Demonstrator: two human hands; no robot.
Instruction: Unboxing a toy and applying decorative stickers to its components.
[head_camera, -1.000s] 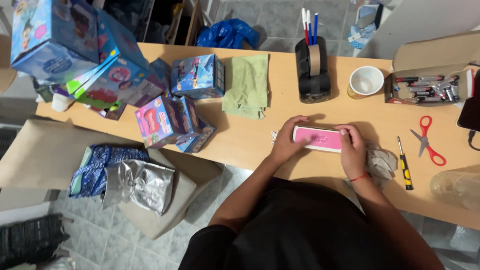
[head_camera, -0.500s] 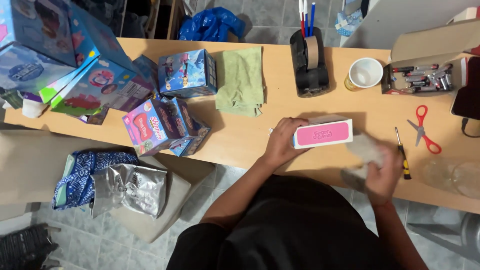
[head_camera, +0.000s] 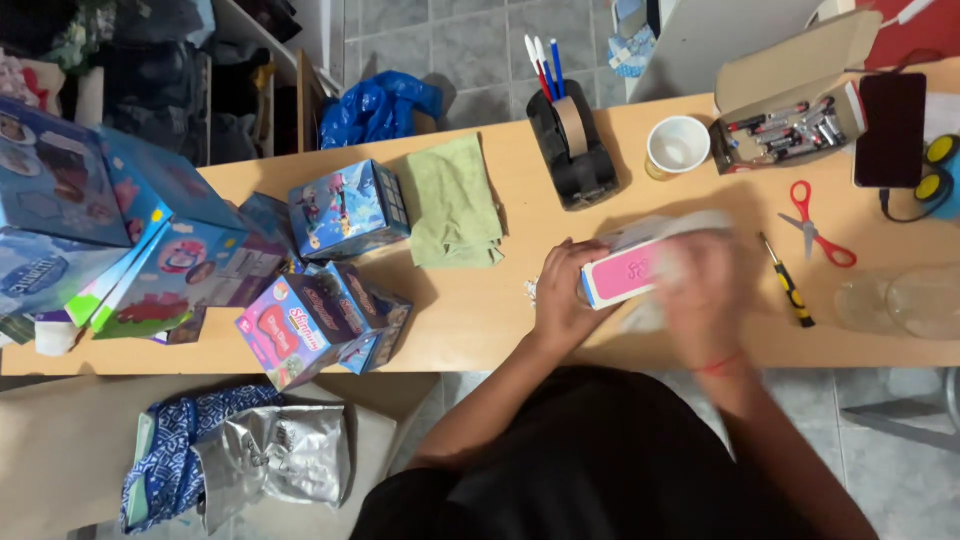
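A pink and white box stands on its edge on the wooden table, in front of me. My left hand grips its left end. My right hand is blurred with motion and presses a pale crumpled cloth against the box's right side and top.
Colourful toy boxes are piled at the left. A green cloth, a black tape dispenser with pens, a white cup, an open carton of markers, red scissors, a screwdriver and a clear bottle lie around.
The right hand let go of the box, picked up the pale cloth from the table at the right, and now rubs it on the box. The left hand keeps holding the box.
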